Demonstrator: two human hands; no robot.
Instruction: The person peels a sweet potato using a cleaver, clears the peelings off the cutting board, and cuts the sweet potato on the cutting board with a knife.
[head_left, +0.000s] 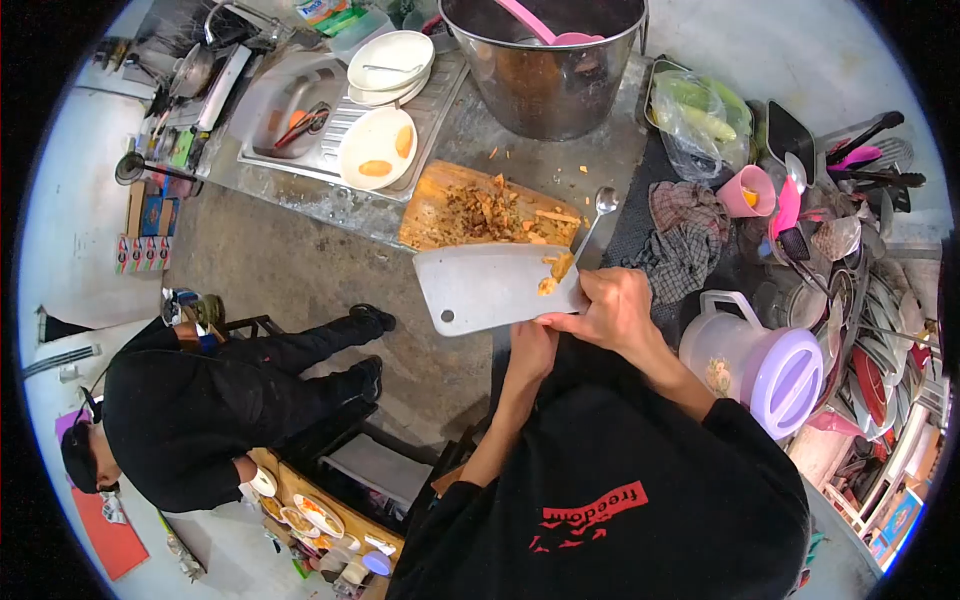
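A broad metal cleaver [480, 290] is held flat in front of me, with a hole near its far left corner. Wet orange-brown food bits [553, 270] cling to the blade's right part. My right hand [615, 308] is closed at that end, its thumb along the near edge; the handle is hidden. My left hand [534, 350] is against the near edge, and its fingers are mostly hidden by blade and right thumb. Beyond the blade, a wooden cutting board [425, 215] carries chopped brown food [480, 210]. A metal spoon [604, 203] is at the board's right.
White plates [392, 60] stand beside the sink [285, 100]; a nearer plate [350, 160] has two orange pieces. A large metal pot [545, 85] is at the back. A checked cloth [685, 240] and purple-lidded jug [740, 355] are on the right. Another person [190, 410] stands at left.
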